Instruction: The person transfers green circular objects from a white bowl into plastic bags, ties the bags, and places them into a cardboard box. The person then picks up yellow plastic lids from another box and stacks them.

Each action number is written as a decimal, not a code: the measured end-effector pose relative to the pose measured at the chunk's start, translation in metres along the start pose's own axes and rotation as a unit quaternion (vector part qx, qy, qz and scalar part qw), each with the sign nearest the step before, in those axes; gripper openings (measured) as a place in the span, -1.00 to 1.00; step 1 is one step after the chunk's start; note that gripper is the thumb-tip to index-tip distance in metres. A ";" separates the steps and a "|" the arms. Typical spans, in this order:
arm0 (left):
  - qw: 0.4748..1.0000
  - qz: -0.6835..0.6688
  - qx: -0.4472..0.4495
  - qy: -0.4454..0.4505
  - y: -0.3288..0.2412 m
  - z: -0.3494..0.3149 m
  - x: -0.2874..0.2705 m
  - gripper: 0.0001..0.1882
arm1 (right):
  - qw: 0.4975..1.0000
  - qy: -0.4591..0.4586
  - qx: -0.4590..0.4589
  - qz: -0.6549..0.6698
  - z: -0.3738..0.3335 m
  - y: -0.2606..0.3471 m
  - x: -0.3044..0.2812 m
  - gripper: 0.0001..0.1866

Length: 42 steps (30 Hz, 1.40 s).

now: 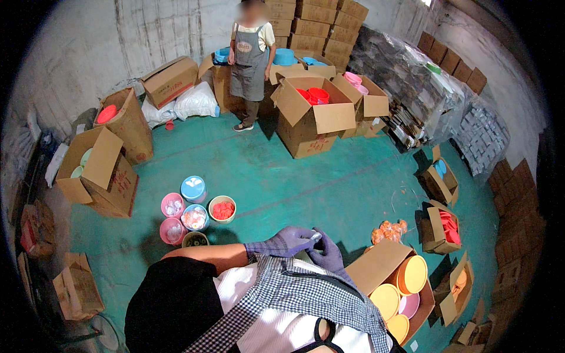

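Whitish piece sits pinched at the fingertips of left hand and right hand. Red writing marks a carton.

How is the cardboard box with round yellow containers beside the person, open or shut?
Open: its flap is spread outward, and yellow containers show inside.

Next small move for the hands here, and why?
Probably steady the small whitish item before reaching elsewhere: the purple-gloved left hand and purple-gloved right hand meet at it, so neither looks free, and they hide part of it.
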<state>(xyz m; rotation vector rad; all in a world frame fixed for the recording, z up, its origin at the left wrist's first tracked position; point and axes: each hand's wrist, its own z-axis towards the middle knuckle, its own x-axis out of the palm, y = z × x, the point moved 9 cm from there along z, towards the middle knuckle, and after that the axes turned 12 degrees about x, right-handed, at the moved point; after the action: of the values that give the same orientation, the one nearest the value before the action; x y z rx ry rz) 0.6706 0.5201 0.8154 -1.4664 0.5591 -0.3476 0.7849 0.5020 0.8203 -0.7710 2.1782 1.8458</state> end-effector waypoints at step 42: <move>0.872 0.340 0.340 -0.091 -0.163 -0.019 -0.064 -0.68 | 0.957 -0.002 -0.027 0.290 -0.023 0.065 -0.105 -0.48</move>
<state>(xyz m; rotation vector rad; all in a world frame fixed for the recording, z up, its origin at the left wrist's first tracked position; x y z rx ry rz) 0.6259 0.5246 0.9854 -0.5494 0.6730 0.1559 0.8461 0.5140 0.9288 -0.1227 2.5482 2.1517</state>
